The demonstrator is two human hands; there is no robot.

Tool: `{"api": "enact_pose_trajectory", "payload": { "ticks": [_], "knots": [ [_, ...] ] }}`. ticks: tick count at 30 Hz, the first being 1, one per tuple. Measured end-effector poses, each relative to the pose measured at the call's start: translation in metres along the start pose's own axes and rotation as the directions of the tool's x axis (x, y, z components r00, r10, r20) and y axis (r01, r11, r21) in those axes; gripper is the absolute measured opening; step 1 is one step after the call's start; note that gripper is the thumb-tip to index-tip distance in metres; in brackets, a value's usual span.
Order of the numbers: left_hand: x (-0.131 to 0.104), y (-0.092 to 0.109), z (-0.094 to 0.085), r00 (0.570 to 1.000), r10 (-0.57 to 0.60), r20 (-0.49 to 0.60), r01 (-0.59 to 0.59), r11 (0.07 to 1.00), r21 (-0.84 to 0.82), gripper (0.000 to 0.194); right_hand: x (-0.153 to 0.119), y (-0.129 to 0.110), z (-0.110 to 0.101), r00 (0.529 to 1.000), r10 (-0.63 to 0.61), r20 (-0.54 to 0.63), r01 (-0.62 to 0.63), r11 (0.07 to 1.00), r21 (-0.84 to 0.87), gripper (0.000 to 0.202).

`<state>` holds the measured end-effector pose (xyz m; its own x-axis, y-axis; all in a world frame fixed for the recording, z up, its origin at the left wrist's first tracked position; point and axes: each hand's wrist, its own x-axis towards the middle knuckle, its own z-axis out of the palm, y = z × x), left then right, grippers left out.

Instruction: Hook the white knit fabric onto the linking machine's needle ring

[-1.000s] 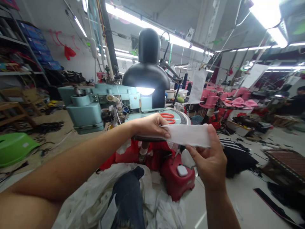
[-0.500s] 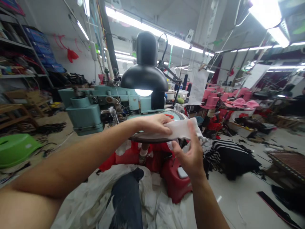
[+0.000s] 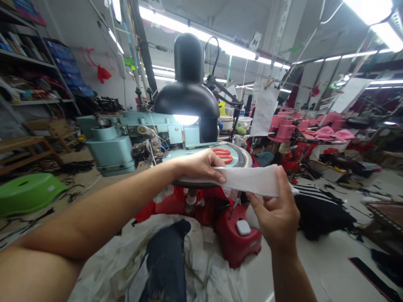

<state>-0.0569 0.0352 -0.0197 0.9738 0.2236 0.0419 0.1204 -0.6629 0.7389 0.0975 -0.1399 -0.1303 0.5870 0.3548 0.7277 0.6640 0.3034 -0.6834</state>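
A band of white ribbed fabric (image 3: 250, 180) stretches between my two hands at the front rim of the round machine plate (image 3: 242, 157). My left hand (image 3: 204, 167) pinches its left part, thumb on top, over the plate's edge. At the other end, my right hand (image 3: 278, 205) grips the fabric between thumb and fingers, out past the plate on the right. Red-handled scissors (image 3: 223, 155) lie on the plate just behind my left hand; their blades are hidden. Beyond stands the pale green linking machine (image 3: 108, 147), under a black lamp (image 3: 187, 94).
Below the plate is a red stool (image 3: 234, 243) with a small white case (image 3: 243, 227) on it. White cloth (image 3: 204, 272) covers my lap. A green stool (image 3: 30, 193) stands at left, and black striped fabric (image 3: 324, 214) lies at right.
My right hand has moved right and slightly down, drawing the white fabric out flatter and longer. The left hand stays near the plate's edge. More of the scissors shows.
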Motion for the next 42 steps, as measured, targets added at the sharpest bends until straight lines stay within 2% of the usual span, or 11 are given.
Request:
{"api": "enact_pose_trajectory", "payload": {
  "ticks": [2, 4, 7, 9, 12, 15, 20, 28, 32, 35, 42],
  "knots": [
    [-0.001, 0.006, -0.001, 1.000, 0.017, -0.021, -0.016, 0.999, 0.049, 0.031, -0.001, 0.005, 0.014, 0.994, -0.084, -0.075, 0.076, 0.993, -0.094, 0.076],
    [-0.004, 0.014, -0.003, 0.999, 0.034, -0.027, -0.030, 0.992, 0.126, 0.026, 0.000, 0.010, 0.029, 0.963, -0.258, -0.080, 0.247, 0.961, -0.121, 0.062],
    [-0.009, 0.024, -0.006, 1.000, -0.001, 0.017, -0.003, 0.984, 0.180, 0.022, 0.005, 0.008, 0.039, 0.909, -0.388, 0.153, 0.393, 0.919, -0.007, 0.057],
    [-0.013, 0.025, -0.005, 0.999, -0.028, 0.023, 0.024, 0.986, 0.166, 0.023, 0.011, 0.002, 0.036, 0.921, -0.295, 0.255, 0.273, 0.955, 0.117, 0.070],
    [-0.014, 0.018, -0.001, 0.999, -0.022, -0.036, 0.027, 0.990, 0.139, 0.026, 0.019, -0.003, 0.021, 0.961, -0.113, 0.253, 0.049, 0.968, 0.247, 0.083],
    [-0.011, 0.011, 0.002, 0.999, 0.011, -0.040, -0.007, 0.996, 0.090, 0.028, 0.019, 0.000, 0.007, 0.967, -0.017, 0.253, -0.065, 0.947, 0.315, 0.088],
    [-0.009, 0.008, 0.002, 0.999, 0.046, -0.028, -0.044, 0.997, 0.061, 0.027, 0.009, 0.004, 0.003, 0.991, -0.015, 0.134, -0.021, 0.965, 0.263, 0.081],
    [-0.007, 0.008, 0.000, 0.998, 0.014, -0.059, -0.008, 0.994, 0.113, 0.024, 0.007, 0.007, 0.019, 0.995, -0.096, 0.032, 0.095, 0.995, 0.035, 0.069],
    [-0.004, 0.021, -0.003, 0.999, -0.036, -0.012, 0.037, 0.987, 0.155, 0.017, 0.007, 0.005, 0.033, 0.959, -0.248, 0.138, 0.236, 0.967, 0.097, 0.066],
    [-0.006, 0.022, -0.005, 0.998, -0.069, 0.002, 0.067, 0.987, 0.148, 0.022, 0.011, -0.001, 0.032, 0.962, -0.149, 0.228, 0.109, 0.978, 0.180, 0.088],
    [-0.009, 0.009, -0.002, 0.999, -0.036, -0.022, 0.037, 0.998, 0.042, 0.030, 0.018, 0.000, 0.002, 0.971, 0.041, 0.236, -0.118, 0.938, 0.325, 0.093]
  ]
}}
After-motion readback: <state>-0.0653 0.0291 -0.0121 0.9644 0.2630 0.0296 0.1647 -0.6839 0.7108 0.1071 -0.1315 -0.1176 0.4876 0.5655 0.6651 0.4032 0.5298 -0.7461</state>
